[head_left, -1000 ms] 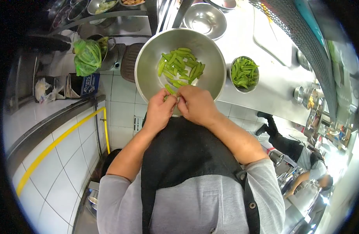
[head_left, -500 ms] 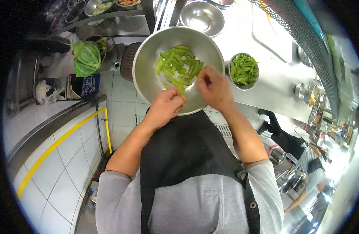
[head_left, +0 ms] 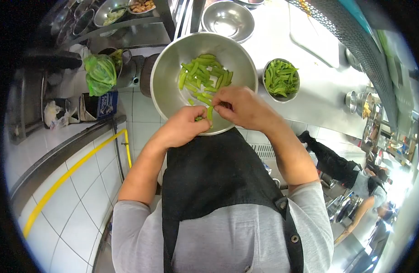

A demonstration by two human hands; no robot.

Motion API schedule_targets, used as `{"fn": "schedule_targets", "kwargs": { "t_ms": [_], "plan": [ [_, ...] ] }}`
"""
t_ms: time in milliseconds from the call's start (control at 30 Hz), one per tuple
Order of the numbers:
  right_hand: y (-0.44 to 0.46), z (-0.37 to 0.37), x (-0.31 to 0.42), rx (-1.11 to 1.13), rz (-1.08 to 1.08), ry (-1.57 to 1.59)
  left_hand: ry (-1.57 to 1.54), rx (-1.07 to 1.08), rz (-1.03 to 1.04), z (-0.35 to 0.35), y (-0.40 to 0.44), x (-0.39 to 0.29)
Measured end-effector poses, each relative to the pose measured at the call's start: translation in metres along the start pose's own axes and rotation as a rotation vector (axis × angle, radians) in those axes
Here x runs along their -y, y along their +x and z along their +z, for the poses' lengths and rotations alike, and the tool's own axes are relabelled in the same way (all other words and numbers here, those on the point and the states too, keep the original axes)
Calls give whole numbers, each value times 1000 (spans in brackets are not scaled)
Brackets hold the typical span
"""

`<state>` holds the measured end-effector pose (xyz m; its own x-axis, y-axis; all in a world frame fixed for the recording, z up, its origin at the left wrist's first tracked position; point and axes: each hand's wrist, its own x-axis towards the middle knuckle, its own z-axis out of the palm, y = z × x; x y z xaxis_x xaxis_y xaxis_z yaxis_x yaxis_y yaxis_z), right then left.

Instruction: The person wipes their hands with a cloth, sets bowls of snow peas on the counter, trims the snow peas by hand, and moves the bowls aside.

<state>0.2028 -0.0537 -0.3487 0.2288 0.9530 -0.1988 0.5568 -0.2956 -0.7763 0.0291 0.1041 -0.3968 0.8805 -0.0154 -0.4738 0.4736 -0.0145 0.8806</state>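
Note:
A wide steel bowl (head_left: pixel 166 86) holds several green pea pods (head_left: pixel 198 75), lying in a loose heap on its floor. Over the bowl's near side, my left hand (head_left: pixel 186 127) is closed around a single pea pod (head_left: pixel 210 113), which stands up between the thumb and fingers. My right hand (head_left: pixel 241 107) comes in from the right, its fingers curled and pinching at the upper part of that same pod. A bit of green also shows inside my left fist. The inside of my right palm is in shadow.
A smaller steel bowl (head_left: pixel 282 96) full of pea pods stands to the right on the steel counter (head_left: pixel 321 109). Behind are another steel bowl (head_left: pixel 227 22) and a white cutting board (head_left: pixel 316 38). A bagged leafy vegetable (head_left: pixel 100 75) sits left. A person (head_left: pixel 355 175) works far right.
My right hand has come down and left to the pod in my left hand; the two hands are closer together. The view has shifted slightly.

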Motion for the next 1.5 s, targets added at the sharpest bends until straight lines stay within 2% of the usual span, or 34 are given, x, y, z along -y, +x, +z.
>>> {"fn": "schedule_targets", "kwargs": {
  "t_ms": [100,200,233,400,533,733,833,933,1000,1033,1100,1200,1233,1300,1433,1500],
  "plan": [
    [-5,4,1,28,3,-15,133,-14,3,-2,0,-6],
    [-11,12,-2,-113,-35,-19,253,-10,-4,-2,0,-16],
    [-13,12,-4,-98,-34,-12,288,-9,-17,-2,0,-17],
    [-17,17,-12,-61,-48,-31,355,6,-7,0,4,-16],
    [-21,22,-13,-146,-78,-9,399,3,-71,1,5,-26],
    [-24,30,-17,-177,-50,-10,508,30,-15,4,11,-20],
    [-24,28,-12,-225,24,22,354,27,-76,5,15,-10],
    [-24,32,-10,-297,89,85,49,-55,19,11,25,9],
    [-24,34,-9,-332,133,173,-8,-91,92,15,27,6],
    [-23,36,-11,-360,182,262,-35,-109,128,17,27,5],
    [-23,42,-20,-415,280,443,-163,-130,28,15,29,2],
    [-26,45,-36,-499,319,933,-350,-223,-18,12,34,-1],
    [-28,41,-41,-504,317,945,-412,-267,-17,9,36,0],
    [-29,30,-49,-514,315,972,-209,-315,-13,2,39,8],
    [-6,10,-70,-484,319,525,93,-379,42,-6,42,12],
    [14,3,-73,-460,356,308,92,-413,-60,-13,45,12]
  ]
}}
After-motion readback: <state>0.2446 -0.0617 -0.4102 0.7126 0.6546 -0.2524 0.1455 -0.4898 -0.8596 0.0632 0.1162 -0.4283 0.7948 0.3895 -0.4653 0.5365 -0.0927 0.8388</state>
